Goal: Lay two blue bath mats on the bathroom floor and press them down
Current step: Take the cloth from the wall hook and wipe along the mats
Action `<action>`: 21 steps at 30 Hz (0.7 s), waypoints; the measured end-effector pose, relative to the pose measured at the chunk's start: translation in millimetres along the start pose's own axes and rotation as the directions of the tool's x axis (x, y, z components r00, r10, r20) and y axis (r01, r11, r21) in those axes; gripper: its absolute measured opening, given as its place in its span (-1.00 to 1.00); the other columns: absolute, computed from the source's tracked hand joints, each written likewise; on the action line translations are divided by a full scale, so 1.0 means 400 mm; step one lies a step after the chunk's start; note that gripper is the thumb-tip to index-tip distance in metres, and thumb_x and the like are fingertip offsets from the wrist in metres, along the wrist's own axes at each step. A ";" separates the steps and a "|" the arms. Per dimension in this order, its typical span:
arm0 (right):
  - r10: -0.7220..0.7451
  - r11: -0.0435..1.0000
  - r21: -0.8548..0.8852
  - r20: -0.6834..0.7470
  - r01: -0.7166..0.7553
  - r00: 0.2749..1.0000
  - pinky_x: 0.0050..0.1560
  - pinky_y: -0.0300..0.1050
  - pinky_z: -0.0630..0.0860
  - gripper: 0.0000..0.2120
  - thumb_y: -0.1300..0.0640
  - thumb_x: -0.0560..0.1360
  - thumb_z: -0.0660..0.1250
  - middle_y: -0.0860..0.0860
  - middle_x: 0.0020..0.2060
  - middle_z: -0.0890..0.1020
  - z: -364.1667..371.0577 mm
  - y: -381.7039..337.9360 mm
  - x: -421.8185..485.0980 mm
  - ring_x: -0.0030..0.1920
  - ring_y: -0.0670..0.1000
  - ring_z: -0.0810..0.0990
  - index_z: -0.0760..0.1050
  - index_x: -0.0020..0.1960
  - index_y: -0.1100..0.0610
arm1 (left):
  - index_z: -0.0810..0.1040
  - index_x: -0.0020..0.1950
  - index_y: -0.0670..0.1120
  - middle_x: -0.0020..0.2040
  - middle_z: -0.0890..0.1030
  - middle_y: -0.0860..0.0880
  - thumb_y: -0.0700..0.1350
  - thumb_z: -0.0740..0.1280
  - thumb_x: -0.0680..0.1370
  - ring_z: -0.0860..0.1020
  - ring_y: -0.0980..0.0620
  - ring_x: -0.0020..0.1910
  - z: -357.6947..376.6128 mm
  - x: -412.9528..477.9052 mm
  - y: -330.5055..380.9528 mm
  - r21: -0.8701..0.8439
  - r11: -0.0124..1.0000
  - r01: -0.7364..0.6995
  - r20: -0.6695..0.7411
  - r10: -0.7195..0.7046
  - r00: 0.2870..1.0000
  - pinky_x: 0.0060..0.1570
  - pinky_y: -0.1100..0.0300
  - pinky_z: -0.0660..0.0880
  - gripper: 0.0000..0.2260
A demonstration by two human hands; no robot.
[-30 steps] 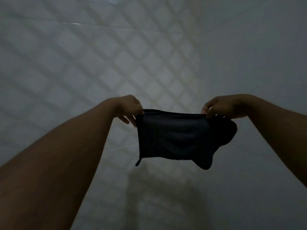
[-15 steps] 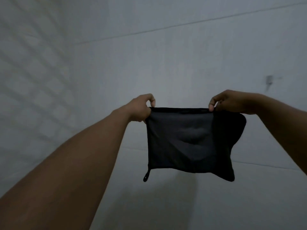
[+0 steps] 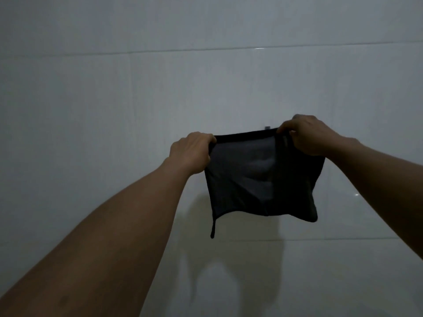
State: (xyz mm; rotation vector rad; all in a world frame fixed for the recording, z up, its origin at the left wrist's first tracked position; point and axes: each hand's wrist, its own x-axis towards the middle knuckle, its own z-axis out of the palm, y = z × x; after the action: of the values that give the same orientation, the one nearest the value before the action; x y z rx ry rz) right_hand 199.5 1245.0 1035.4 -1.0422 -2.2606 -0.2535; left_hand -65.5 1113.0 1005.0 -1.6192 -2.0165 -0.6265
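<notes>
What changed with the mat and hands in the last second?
The view swung off the diamond-patterned tiles onto the plain wall, and the top edge of the mat now sits under a small wall fitting. Unchanged: left hand and right hand grip its top corners; it hangs between them.

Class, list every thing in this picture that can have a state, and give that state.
mat: held up in the air, hanging spread from its top edge, not on the floor
left hand: grips the mat's top left corner
right hand: pinches the mat's top edge, right side
loop: dangles free from the mat's lower left corner
</notes>
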 end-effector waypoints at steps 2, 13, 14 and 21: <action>-0.027 0.999 -0.035 -0.039 0.026 0.999 0.17 0.11 0.47 -0.60 0.29 0.64 0.17 0.15 0.25 0.50 0.000 0.030 0.033 0.22 0.23 0.49 0.53 0.39 0.04 | 0.43 0.50 0.10 0.37 0.51 -0.08 -0.18 0.29 0.63 0.54 -0.19 0.27 0.010 0.045 0.025 0.051 0.998 0.024 -0.023 -0.023 0.999 -0.02 0.03 0.36 -0.56; 0.051 0.992 0.109 0.097 -0.062 0.994 0.21 0.10 0.51 -0.51 0.35 0.59 0.16 0.15 0.31 0.52 0.136 0.133 0.096 0.23 0.20 0.52 0.43 0.42 -0.03 | 0.42 0.39 -0.02 0.26 0.53 -0.15 -0.17 0.29 0.61 0.56 -0.18 0.16 0.138 0.122 0.097 0.146 0.982 0.122 0.068 -0.133 0.989 -0.03 0.03 0.41 -0.66; 0.063 0.986 0.143 0.133 -0.082 0.989 0.17 0.08 0.53 -0.52 0.35 0.59 0.15 0.15 0.30 0.53 0.157 0.139 0.084 0.18 0.18 0.53 0.43 0.41 -0.05 | 0.42 0.38 -0.01 0.27 0.53 -0.15 -0.16 0.29 0.61 0.56 -0.18 0.17 0.156 0.111 0.100 0.134 0.982 0.136 0.102 -0.150 0.983 0.00 0.03 0.43 -0.67; 0.013 0.933 0.348 0.226 -0.093 0.974 0.10 -0.01 0.51 -0.33 0.33 0.59 0.19 0.16 0.30 0.50 0.251 0.101 -0.003 0.14 0.16 0.53 0.09 0.61 -0.05 | 0.36 0.55 0.11 0.35 0.51 -0.19 -0.22 0.22 0.65 0.61 -0.14 0.00 0.280 0.024 0.137 -0.193 0.962 0.191 0.409 -0.099 0.907 -0.09 0.09 0.56 -0.51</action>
State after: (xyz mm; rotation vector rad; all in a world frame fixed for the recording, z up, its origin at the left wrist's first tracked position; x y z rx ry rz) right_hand 183.6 1312.9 952.7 -0.9710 -2.3504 0.3037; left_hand -22.5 1200.2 926.4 -1.8618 -2.4539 -0.6446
